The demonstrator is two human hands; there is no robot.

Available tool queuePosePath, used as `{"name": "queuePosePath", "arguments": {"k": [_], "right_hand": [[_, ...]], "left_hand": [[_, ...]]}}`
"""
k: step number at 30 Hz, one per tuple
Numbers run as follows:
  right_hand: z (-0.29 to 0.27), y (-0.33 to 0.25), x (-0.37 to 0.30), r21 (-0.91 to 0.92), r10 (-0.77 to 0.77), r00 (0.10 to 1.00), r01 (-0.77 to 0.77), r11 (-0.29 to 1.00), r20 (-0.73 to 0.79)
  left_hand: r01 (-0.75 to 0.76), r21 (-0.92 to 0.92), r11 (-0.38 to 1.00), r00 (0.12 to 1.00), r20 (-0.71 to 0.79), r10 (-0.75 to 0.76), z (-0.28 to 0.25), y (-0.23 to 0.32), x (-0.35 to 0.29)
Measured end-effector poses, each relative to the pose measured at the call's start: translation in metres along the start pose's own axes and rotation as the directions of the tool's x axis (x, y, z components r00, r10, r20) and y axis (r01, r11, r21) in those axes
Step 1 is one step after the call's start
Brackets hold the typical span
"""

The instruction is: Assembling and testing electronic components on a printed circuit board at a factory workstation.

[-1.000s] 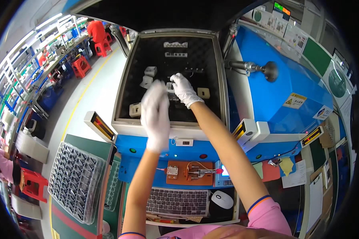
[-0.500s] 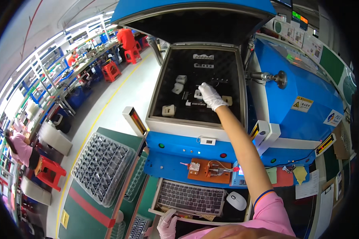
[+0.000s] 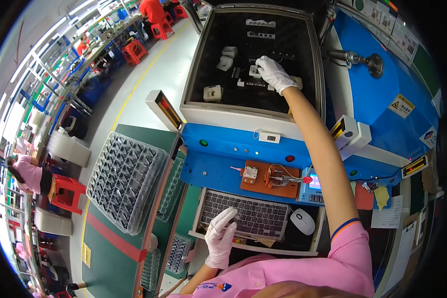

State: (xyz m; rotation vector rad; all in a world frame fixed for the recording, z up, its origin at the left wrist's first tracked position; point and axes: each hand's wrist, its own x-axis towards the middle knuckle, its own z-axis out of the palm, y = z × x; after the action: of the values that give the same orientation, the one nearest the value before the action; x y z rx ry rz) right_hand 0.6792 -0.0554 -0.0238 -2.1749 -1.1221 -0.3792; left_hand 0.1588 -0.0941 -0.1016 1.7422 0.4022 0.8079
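Observation:
My right hand (image 3: 275, 76), in a white glove, reaches into the raised-lid blue machine. Its fingers are closed at a small white block (image 3: 255, 71) on the black foam bed (image 3: 198, 74); what they pinch, if anything, is hidden. My left hand (image 3: 220, 237), gloved too, is held up in front of the keyboard (image 3: 248, 213). Thumb and fingers come together around a small dark piece (image 3: 236, 217), too small to name. Around the right hand lie white blocks (image 3: 225, 63), a squarish cream block (image 3: 212, 93) and slotted strips (image 3: 261, 35).
On the blue ledge sits an orange-brown fixture (image 3: 263, 186) with a metal clamp, beside a small control box (image 3: 313, 186). A white mouse (image 3: 302, 221) is right of the keyboard. Clear trays of dark parts (image 3: 126, 181) stand on the green table at left. Sensor posts (image 3: 165, 110) flank the machine.
My left hand has risen from the keyboard drawer's front edge to in front of the keys, a small dark piece now at its fingertips. My right hand stays at the white block; the view has tilted downward.

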Motion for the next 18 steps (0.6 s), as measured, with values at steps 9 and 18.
{"name": "queuePosePath", "arguments": {"k": [9, 18], "right_hand": [[-0.002, 0.003, 0.006, -0.289, -0.209, 0.975, 0.223, 0.931, 0.077], [-0.001, -0.018, 0.012, -0.298, -0.068, 0.987, 0.108, 0.949, 0.144]], "left_hand": [[0.132, -0.178, 0.975, 0.971, 0.223, -0.091, 0.039, 0.017, 0.000], [0.187, -0.114, 0.976, 0.967, 0.195, -0.162, 0.015, -0.014, -0.007]]}}
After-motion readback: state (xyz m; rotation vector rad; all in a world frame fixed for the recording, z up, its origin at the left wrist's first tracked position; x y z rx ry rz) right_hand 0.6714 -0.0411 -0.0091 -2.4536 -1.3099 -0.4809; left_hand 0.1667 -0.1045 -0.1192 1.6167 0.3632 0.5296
